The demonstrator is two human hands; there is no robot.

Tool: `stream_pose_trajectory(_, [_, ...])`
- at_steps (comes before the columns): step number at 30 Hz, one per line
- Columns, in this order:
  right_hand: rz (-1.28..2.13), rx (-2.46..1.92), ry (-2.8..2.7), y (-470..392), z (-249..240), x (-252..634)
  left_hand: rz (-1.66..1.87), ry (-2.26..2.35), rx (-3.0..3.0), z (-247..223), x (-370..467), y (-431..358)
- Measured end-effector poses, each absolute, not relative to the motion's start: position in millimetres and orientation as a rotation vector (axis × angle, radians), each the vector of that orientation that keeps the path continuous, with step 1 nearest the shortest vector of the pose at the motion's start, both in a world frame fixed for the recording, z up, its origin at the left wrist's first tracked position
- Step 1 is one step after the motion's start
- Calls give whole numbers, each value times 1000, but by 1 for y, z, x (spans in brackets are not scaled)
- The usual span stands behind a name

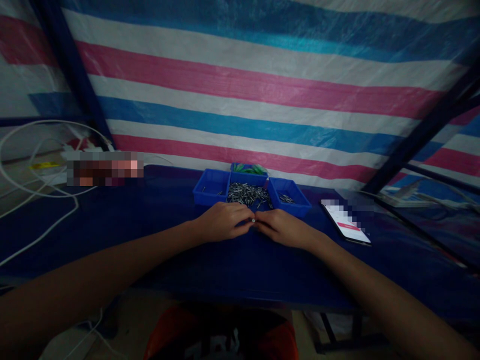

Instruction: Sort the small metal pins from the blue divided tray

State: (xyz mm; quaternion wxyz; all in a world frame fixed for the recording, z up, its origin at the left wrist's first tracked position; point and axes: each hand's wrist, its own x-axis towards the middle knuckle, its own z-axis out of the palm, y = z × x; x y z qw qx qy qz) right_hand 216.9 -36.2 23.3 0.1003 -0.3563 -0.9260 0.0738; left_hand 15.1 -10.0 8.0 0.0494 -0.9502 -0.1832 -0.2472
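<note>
My left hand (226, 221) and my right hand (284, 227) meet fingertip to fingertip in front of the blue bins. Both are closed in a pinch. Between them shows a tiny pale round piece (253, 220), too small to name; the rest of it is hidden by the fingers. Just beyond, the middle bin holds a heap of thin metal pins (247, 192). To its left, a blue bin (202, 196) contains a few small pieces, and the blue bin (300, 204) on the right has a small pile of similar metal pieces.
Behind the heap, a bin holds green strands or bags (248, 169). A lit phone (347, 223) lies right on the blue table (240, 270). White cables (77, 200) loop at the left. Blue metal posts (80, 75) and a striped sheet (240, 85) stand behind.
</note>
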Motion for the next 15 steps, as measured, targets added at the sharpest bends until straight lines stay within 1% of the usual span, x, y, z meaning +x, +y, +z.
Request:
stream_pose_trajectory(9, [264, -1036, -2740, -35, 22, 217, -725, -482, -2897, 7, 14, -9])
stream_pose_trajectory(15, [242, -1055, -2715, -35, 23, 217, -719, -562, -2884, 9, 14, -10])
